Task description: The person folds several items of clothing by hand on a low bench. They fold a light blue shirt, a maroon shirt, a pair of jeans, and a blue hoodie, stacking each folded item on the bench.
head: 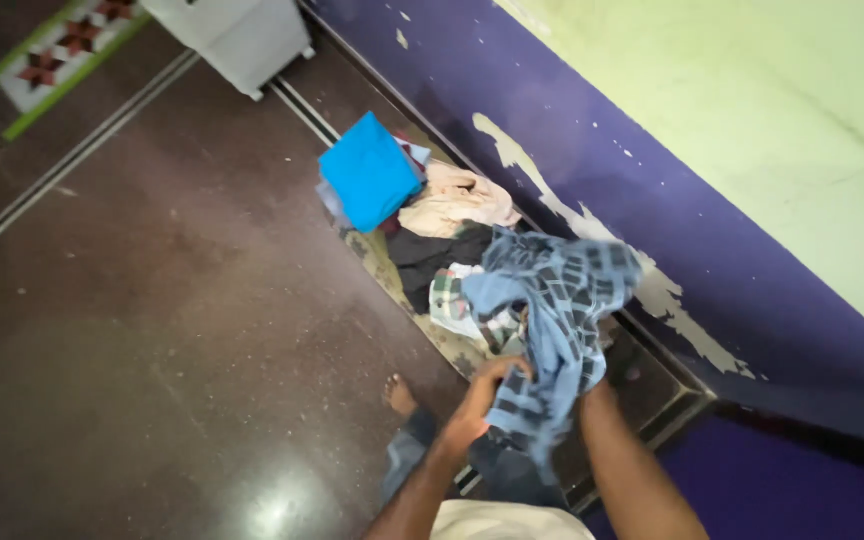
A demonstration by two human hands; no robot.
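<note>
Dark polished floor (152,330) fills most of the view, and beside it runs a wall (572,130) painted purple below and pale green above, with the purple paint peeled off in a long patch. The person stands close to this wall and looks down.

The left hand (480,398) is closed on the lower edge of a blue checked cloth (552,310); its fingers curl into the fabric, so the cloth is pinched and not only touched. The right hand (592,385) is mostly hidden behind the same cloth. Only the forearm shows going up into the folds, so I cannot tell how far this hand is open, though the cloth seems to be carried by it from the inside. Because it is supported at two places, the cloth hangs in the air in front of the person, above the floor, and its upper part spreads out toward the wall.

Under the hands, one bare foot (399,395) rests on the floor. Farther out, a pile of clothes (442,250) lies along the foot of the wall: a dark garment, a cream one (457,200) and a small checked piece. A bright blue folded fabric (370,172) lies on the far end of the pile. Beyond it, a white box-like object (242,35) stands by the wall, and a patterned mat (62,45) lies at the far left corner.
</note>
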